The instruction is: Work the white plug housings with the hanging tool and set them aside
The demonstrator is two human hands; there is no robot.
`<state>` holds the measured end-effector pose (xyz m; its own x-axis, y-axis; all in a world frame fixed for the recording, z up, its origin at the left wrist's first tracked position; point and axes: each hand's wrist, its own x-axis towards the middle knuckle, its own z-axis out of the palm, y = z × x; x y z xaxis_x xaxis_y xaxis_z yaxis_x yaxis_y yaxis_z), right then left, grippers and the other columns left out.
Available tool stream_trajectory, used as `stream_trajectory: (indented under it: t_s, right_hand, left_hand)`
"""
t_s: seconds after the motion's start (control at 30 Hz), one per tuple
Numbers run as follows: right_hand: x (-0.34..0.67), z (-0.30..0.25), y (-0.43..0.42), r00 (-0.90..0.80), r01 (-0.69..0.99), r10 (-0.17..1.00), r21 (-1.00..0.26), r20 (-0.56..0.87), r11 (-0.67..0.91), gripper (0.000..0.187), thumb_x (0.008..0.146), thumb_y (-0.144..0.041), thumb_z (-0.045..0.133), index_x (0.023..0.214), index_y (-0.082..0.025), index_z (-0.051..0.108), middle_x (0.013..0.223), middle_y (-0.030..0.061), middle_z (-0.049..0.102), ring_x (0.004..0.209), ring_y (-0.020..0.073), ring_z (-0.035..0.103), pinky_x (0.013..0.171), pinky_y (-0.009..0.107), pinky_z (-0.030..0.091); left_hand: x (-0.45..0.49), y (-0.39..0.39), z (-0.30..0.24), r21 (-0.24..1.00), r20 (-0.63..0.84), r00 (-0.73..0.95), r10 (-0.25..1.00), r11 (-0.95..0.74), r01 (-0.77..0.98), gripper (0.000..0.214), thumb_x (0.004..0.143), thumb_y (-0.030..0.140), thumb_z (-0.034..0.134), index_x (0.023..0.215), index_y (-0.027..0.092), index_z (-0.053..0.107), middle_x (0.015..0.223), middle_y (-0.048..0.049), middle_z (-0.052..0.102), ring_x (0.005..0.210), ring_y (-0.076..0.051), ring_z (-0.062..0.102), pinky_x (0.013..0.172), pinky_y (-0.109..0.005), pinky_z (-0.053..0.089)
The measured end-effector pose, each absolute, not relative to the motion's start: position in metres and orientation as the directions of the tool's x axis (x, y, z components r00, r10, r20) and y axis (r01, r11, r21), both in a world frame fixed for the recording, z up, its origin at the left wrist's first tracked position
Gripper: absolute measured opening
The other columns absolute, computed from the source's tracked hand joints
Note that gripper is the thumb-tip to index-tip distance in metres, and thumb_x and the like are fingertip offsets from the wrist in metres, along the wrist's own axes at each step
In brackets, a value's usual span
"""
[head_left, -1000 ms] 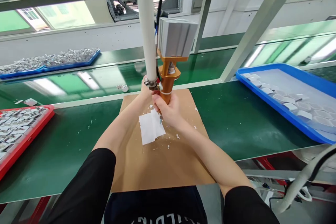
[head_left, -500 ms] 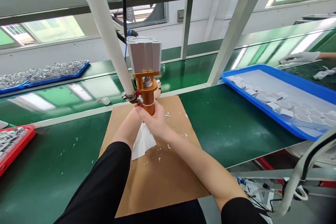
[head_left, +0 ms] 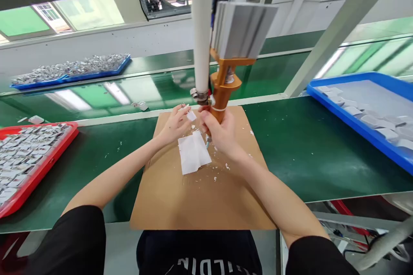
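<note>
My right hand (head_left: pixel 222 131) is wrapped round the lower part of a tool with an orange metal body (head_left: pixel 222 88) and a ribbed silver block (head_left: pixel 243 30) on top. The tool leans to the right beside a white pipe (head_left: pixel 202 30). My left hand (head_left: pixel 176 126) is to the left of the tool, fingers closed on a small white plastic piece (head_left: pixel 191 115). Below both hands, a creased white sheet (head_left: pixel 193 152) lies on a brown cardboard sheet (head_left: pixel 203 206), with white shavings scattered around it. The tool's lower tip is partly hidden by my right hand.
At left is a red tray (head_left: pixel 48 165) of small silver-white parts. A blue tray (head_left: pixel 97 74) heaped with metal parts sits at the back left, and another blue tray (head_left: pixel 364 142) with white pieces at right. A slanted post (head_left: pixel 342 30) rises behind the green bench (head_left: pixel 290 146).
My left hand has moved from the tool out to the left, with the small white piece. The tool now tilts right, my right hand still on it. The view has shifted left.
</note>
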<state>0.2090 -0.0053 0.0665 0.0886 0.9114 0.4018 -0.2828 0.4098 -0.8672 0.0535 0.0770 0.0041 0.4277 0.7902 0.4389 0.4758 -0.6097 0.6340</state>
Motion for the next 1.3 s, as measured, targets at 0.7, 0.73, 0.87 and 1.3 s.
stream_trajectory:
  t_s: [0.7,0.73,0.87,1.3]
  right_hand:
    - [0.203,0.068,0.001,0.166,-0.235,0.779,-0.742,0.605,0.627,0.021,0.076,-0.041,0.063,0.076,-0.021,0.057,0.058,-0.0033,0.042,0.040,0.0061,0.037,0.035,0.024,0.026]
    - [0.202,0.068,0.001,0.170,-0.219,0.778,-0.746,0.605,0.628,0.022,0.076,-0.043,0.063,0.076,-0.022,0.056,0.059,-0.0032,0.042,0.041,0.0063,0.037,0.035,0.024,0.026]
    - [0.202,0.069,0.001,0.167,-0.110,0.806,-0.802,0.568,0.588,0.030,0.075,-0.053,0.059,0.076,-0.025,0.051,0.057,-0.0035,0.039,0.043,0.0077,0.033,0.037,0.025,0.027]
    - [0.196,0.071,-0.008,0.105,-0.064,0.805,-0.804,0.584,0.591,0.036,0.077,-0.059,0.056,0.082,-0.023,0.055,0.060,-0.0020,0.044,0.043,0.0061,0.037,0.041,0.024,0.031]
  left_hand:
    - [0.024,-0.006,-0.024,0.464,0.548,0.468,0.693,-0.717,0.520,0.027,0.087,0.026,0.052,0.113,0.019,0.050,0.132,-0.0138,0.049,0.124,-0.024,0.049,0.090,-0.037,0.050]
    - [0.024,-0.006,-0.024,0.529,0.531,0.439,0.724,-0.689,0.496,0.021,0.086,0.024,0.052,0.106,0.019,0.050,0.127,-0.0127,0.052,0.123,-0.022,0.049,0.086,-0.034,0.051]
    - [0.023,-0.003,-0.023,0.757,0.428,0.356,0.830,-0.545,0.361,0.010,0.082,0.017,0.052,0.087,0.020,0.044,0.120,-0.0088,0.053,0.117,-0.019,0.052,0.079,-0.029,0.051]
    - [0.028,-0.005,-0.030,0.487,0.425,0.463,0.778,-0.628,0.607,0.040,0.079,0.026,0.064,0.115,0.017,0.049,0.104,-0.0060,0.063,0.095,-0.021,0.058,0.084,-0.033,0.048]
